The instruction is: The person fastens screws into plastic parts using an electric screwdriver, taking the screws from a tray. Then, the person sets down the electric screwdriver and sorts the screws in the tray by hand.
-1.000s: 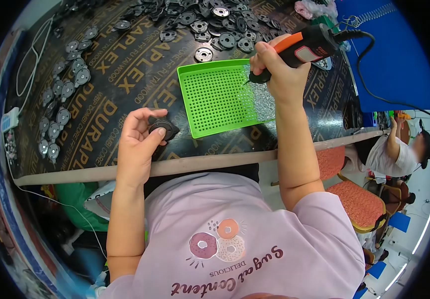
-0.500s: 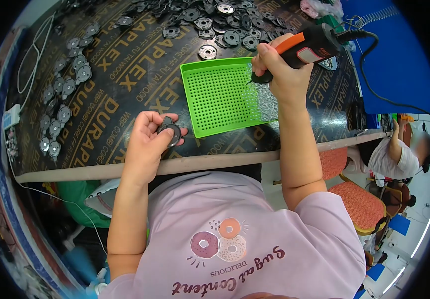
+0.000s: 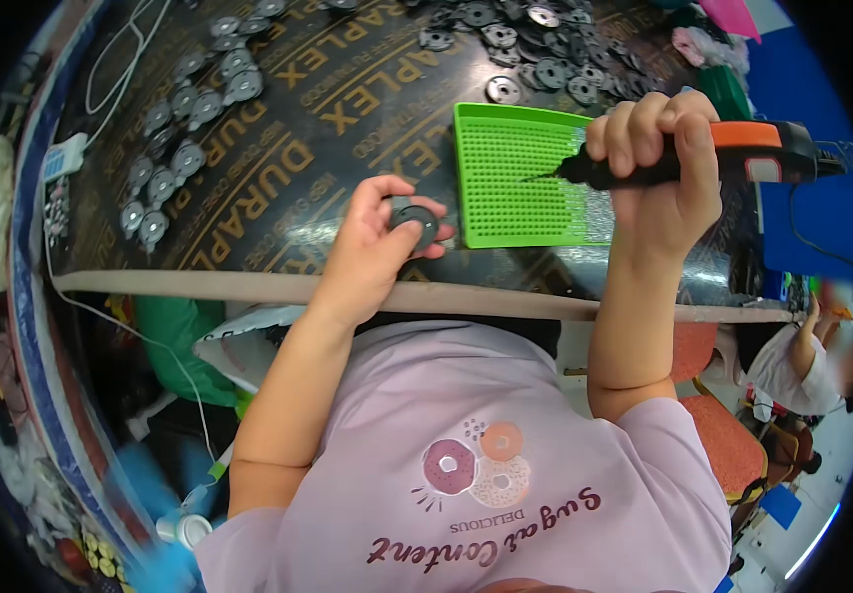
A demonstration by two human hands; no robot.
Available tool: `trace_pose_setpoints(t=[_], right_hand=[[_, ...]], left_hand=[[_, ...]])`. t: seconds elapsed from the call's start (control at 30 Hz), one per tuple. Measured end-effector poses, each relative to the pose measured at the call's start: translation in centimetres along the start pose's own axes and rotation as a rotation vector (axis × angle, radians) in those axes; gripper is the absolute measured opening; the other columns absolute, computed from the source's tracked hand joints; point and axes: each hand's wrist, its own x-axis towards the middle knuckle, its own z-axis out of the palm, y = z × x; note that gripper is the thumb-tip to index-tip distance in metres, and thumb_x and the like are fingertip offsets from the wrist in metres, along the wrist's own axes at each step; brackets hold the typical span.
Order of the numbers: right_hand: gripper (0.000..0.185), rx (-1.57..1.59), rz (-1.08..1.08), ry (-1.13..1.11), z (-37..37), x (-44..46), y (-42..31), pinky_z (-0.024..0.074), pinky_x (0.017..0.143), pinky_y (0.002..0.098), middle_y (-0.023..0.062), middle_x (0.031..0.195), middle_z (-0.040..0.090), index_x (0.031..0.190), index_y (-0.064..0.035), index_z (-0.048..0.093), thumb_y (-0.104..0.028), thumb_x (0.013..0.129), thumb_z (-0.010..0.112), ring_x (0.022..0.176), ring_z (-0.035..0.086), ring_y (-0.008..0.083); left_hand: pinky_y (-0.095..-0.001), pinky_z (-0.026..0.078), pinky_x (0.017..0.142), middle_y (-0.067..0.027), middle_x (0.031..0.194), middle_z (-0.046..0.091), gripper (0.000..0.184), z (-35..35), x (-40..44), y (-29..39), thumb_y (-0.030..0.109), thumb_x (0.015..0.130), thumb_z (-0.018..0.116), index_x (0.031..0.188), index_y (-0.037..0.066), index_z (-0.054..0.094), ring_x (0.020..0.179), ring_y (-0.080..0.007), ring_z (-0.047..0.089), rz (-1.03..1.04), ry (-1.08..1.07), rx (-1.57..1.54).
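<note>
A round black disc-shaped part [image 3: 414, 223] is pinched between the thumb and fingers of my left hand [image 3: 372, 247], just left of the green tray. My right hand [image 3: 665, 183] is wrapped round a black-and-orange electric screwdriver [image 3: 777, 150]. The screwdriver lies nearly level, its thin bit pointing left above the tray; whether a screw sits on its tip is too small to tell. The green perforated tray [image 3: 462, 188] lies on the table, with many small silvery screws [image 3: 594, 219] gathered at its right side, partly hidden by my right hand and wrist.
A pile of similar black discs [image 3: 550, 71] lies at the back of the table. More discs [image 3: 189, 104] stand in rows at the left, near a white cable [image 3: 120, 84]. The table's front edge [image 3: 199, 285] runs close to my body. Another person [image 3: 802, 371] sits at far right.
My right hand has lifted the screwdriver from the screws in the tray and turned it nearly level, bit to the left. My left hand still holds the disc. The head view has shifted.
</note>
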Motion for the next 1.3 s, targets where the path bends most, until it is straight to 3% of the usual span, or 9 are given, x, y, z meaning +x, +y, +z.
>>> trace_pose_setpoints(t=[0.1, 0.13, 0.2, 0.27, 0.43, 0.87, 0.93, 0.97, 1.3], right_hand=[[0.015, 0.001, 0.018, -0.018, 4.2, -1.0, 1.9, 0.044, 0.057, 0.0349, 0.0034, 0.062, 0.046, 0.084, -0.0081, 0.047, -0.019, 0.093, 0.053, 0.052, 0.047, 0.0161], [0.012, 0.035, 0.016, -0.005, 5.0, -1.4, 3.0, 0.046, 0.053, 0.0314, 0.0053, 0.065, 0.053, 0.087, -0.0064, 0.048, -0.008, 0.087, 0.06, 0.053, 0.052, 0.0147], [0.028, 0.059, 0.086, 0.05, 6.6, -2.0, 3.9, 0.0477, 0.05, 0.0237, 0.0055, 0.069, 0.06, 0.087, -0.0044, 0.05, 0.007, 0.075, 0.072, 0.057, 0.058, 0.0096], [0.026, -0.11, -0.064, -0.028, 7.1, -1.8, 5.4, 0.0466, 0.049, 0.0227, 0.0048, 0.07, 0.061, 0.082, -0.0042, 0.051, 0.006, 0.074, 0.074, 0.057, 0.057, 0.0079], [0.024, 0.097, 0.026, 0.029, 8.3, -1.8, 5.9, 0.0453, 0.05, 0.0205, 0.0038, 0.069, 0.061, 0.077, -0.0046, 0.053, 0.006, 0.073, 0.074, 0.056, 0.056, 0.0067], [0.02, -0.153, 0.121, -0.096, 8.4, -1.3, 5.4, 0.0447, 0.054, 0.0228, 0.0025, 0.071, 0.059, 0.074, -0.0046, 0.056, 0.002, 0.071, 0.075, 0.06, 0.057, 0.01], [0.021, -0.348, -0.088, -0.366, 8.0, -1.0, 5.9, 0.0468, 0.053, 0.0284, 0.0082, 0.066, 0.056, 0.083, -0.0041, 0.045, 0.008, 0.08, 0.061, 0.053, 0.054, 0.014], [0.02, -0.41, -0.082, -0.363, 8.0, -1.2, 5.9, 0.0472, 0.053, 0.0277, 0.0075, 0.064, 0.056, 0.082, -0.0044, 0.045, 0.004, 0.082, 0.063, 0.052, 0.053, 0.0132], [0.021, -0.154, -0.07, -0.304, 8.0, -1.7, 6.9, 0.0473, 0.053, 0.0287, 0.0067, 0.062, 0.055, 0.082, -0.005, 0.046, -0.001, 0.082, 0.067, 0.051, 0.051, 0.0132]], left_hand=[[-0.033, 0.056, 0.081, -0.016, 0.113, 0.057, 0.033, 0.0, 0.1, 0.2, -0.004, 0.091, 0.046, 0.12, 0.006, 0.036, 0.098, -0.024, 0.064, -0.005, 0.001, -0.013], [-0.032, 0.056, 0.08, -0.0154, 0.112, 0.057, 0.032, 0.0, 0.1, 0.2, -0.005, 0.091, 0.046, 0.119, 0.005, 0.035, 0.097, -0.0232, 0.064, -0.009, -0.008, -0.029], [-0.0318, 0.056, 0.079, -0.0153, 0.112, 0.057, 0.032, -0.1, 0.3, 0.0, -0.005, 0.09, 0.046, 0.119, 0.005, 0.035, 0.097, -0.0229, 0.064, -0.01, -0.008, -0.03], [-0.0316, 0.056, 0.079, -0.0152, 0.112, 0.057, 0.032, -0.2, 0.3, 0.0, -0.005, 0.09, 0.046, 0.119, 0.004, 0.035, 0.096, -0.0227, 0.064, -0.012, -0.005, -0.03], [-0.031, 0.057, 0.079, -0.0149, 0.11, 0.059, 0.032, 0.1, 0.4, 0.6, -0.005, 0.09, 0.046, 0.118, 0.003, 0.035, 0.095, -0.0209, 0.065, -0.031, -0.003, -0.041], [-0.0292, 0.055, 0.079, -0.0115, 0.109, 0.057, 0.033, -0.4, 0.8, 0.4, -0.002, 0.091, 0.047, 0.121, 0.003, 0.035, 0.095, -0.0162, 0.06, -0.043, -0.065, -0.014], [-0.0295, 0.055, 0.08, -0.0108, 0.11, 0.056, 0.034, -0.4, 0.7, 0.5, -0.001, 0.091, 0.047, 0.122, 0.003, 0.035, 0.095, -0.0149, 0.059, -0.027, -0.064, -0.026], [-0.0295, 0.055, 0.08, -0.0108, 0.11, 0.056, 0.034, -0.4, 0.7, 0.7, -0.001, 0.091, 0.047, 0.122, 0.003, 0.035, 0.095, -0.0149, 0.059, -0.027, -0.062, -0.028], [-0.0296, 0.056, 0.077, -0.0107, 0.109, 0.056, 0.034, -0.9, 0.9, -0.2, 0.001, 0.091, 0.049, 0.122, 0.003, 0.037, 0.093, -0.0154, 0.06, 0.027, -0.09, 0.041]])
